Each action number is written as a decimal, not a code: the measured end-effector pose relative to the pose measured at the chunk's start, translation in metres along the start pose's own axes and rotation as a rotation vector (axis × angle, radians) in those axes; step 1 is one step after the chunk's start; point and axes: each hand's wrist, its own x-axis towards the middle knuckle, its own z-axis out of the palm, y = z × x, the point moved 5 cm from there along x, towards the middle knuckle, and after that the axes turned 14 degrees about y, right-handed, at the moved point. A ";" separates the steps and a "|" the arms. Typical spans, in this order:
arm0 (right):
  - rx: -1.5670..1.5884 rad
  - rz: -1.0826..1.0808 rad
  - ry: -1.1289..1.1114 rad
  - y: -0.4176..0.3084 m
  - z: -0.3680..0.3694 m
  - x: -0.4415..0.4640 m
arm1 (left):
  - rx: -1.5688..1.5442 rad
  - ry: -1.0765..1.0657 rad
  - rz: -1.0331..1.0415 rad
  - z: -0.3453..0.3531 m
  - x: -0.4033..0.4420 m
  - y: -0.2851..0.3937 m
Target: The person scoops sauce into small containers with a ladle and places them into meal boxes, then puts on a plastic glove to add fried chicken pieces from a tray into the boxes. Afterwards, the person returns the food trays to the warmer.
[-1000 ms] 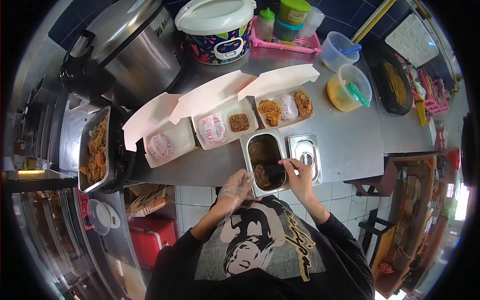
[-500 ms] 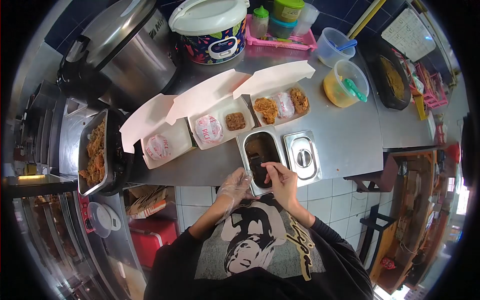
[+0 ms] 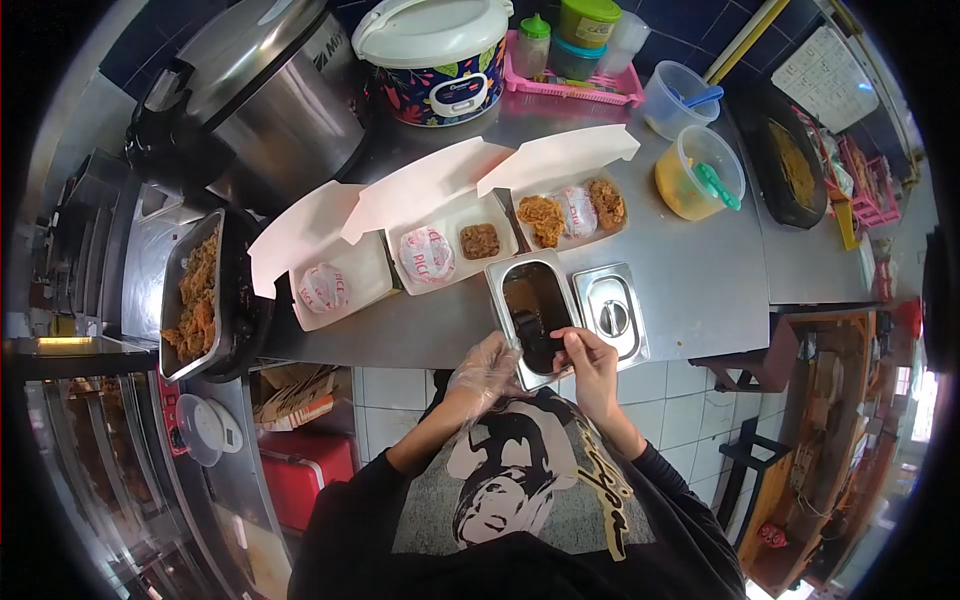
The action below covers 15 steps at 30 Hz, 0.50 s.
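My left hand (image 3: 482,366), in a clear plastic glove, grips the near left rim of a deep steel food pan (image 3: 497,300). Brown sauce (image 3: 520,293) lies inside that pan. Over its near right side, my bare right hand (image 3: 590,362) pinches the end of a dark spoon (image 3: 528,324), whose head is down in the pan; its exact shape is hard to make out. Directly right of the pan rests a steel lid (image 3: 614,318). Behind are three open cardboard boxes: one with a wrapped rice pack (image 3: 325,288), one with rice and a brown patty (image 3: 480,241), one with rice between fried chicken pieces (image 3: 541,220).
A tray of fried chicken (image 3: 193,300) stands at the left. Behind the boxes are a large steel cooker (image 3: 285,120) and a patterned rice cooker (image 3: 435,85). At the right sit a tub of yellow sauce (image 3: 690,185) and a clear tub (image 3: 668,105). The counter's front edge is close.
The spoon's dark head shows more clearly in the pan, with more brown sauce visible beyond it. My right hand has moved slightly nearer to me. The view has shifted a little.
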 end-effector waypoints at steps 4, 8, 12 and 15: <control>0.140 0.081 0.069 0.001 -0.013 0.004 | -0.030 -0.016 0.003 -0.003 0.004 -0.010; 0.219 0.176 0.138 0.005 -0.027 0.011 | -0.090 -0.013 -0.004 -0.006 0.006 -0.019; 0.279 0.225 0.180 0.018 -0.037 0.024 | -0.142 0.010 0.008 -0.009 0.006 -0.028; 0.287 0.223 0.226 0.014 -0.032 0.036 | -0.155 0.021 -0.025 -0.009 0.007 -0.033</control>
